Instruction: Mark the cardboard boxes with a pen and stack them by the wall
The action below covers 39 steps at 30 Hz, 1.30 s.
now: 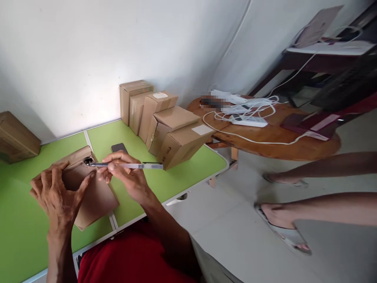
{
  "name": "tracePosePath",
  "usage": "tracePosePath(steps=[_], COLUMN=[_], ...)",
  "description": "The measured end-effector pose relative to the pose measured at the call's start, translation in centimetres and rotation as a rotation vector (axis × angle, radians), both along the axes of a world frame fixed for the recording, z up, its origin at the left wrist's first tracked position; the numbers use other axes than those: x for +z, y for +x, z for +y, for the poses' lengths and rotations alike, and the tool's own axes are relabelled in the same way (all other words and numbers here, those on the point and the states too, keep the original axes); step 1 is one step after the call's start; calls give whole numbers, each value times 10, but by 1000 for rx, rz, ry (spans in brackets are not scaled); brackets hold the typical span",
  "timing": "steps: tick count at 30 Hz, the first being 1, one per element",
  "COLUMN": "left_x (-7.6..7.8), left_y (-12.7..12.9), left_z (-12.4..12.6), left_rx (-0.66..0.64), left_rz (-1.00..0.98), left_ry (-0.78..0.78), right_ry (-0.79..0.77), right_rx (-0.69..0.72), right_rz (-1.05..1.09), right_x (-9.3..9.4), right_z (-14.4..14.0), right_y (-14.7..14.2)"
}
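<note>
I'm looking down at the green bench point(182, 179), and my left hand point(57, 192) is spread over a brown cardboard box point(96, 196) that lies flat near the front edge, fingers curled on its left side and the thumb pressing across its top face. The box is plain kraft brown, a bit scuffed, with a dark ragged hole torn at its upper corner (right where the flap meets the side). My right hand point(126, 173) is pinched shut around a pen point(126, 166), a slim silvery-blue one, held almost level, its tip poking at that torn hole and its tail pointing toward the right edge of the bench. A dark phone point(119, 147) lies just behind my right hand, near the middle seam of the bench. Along the back edge, running toward the right corner, a leaning row of sealed brown cartons point(165, 122) rests one against the next, some with white labels. Another carton point(16, 137) sits at the far left edge. Off the bench, a round wooden table point(294, 147) carries white cables and a power strip point(250, 121), and someone's bare legs in sandals point(285, 232) stretch across the floor.
</note>
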<state>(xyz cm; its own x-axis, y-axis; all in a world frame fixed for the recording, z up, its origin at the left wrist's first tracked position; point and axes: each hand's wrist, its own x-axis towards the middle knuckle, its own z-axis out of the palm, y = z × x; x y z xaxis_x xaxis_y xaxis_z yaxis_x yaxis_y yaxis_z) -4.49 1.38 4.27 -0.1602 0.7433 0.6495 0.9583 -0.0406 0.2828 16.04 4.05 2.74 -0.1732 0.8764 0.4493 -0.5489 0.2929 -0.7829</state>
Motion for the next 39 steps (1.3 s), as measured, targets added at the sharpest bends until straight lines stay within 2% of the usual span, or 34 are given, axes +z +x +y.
tracePosePath(steps=[4, 11, 25, 33, 39], left_x=[-2, -7, -7, -4, -5], left_y=[-2, -2, -2, 1, 1], left_z=[3, 1, 0, 0, -1], left_rx=[5, 14, 19, 32, 8], left_rz=[20, 5, 21, 18, -6], left_ry=[2, 9, 18, 10, 27], right_ry=[-40, -38, -21, 3, -16], right_rx=[-89, -139, -165, -337, -408], right_rz=[-63, -161, -237, -248, -253], right_x=[4, -3, -8, -6, -5], right_z=[-2, 3, 2, 3, 10], right_y=[-26, -31, -17, -1, -2])
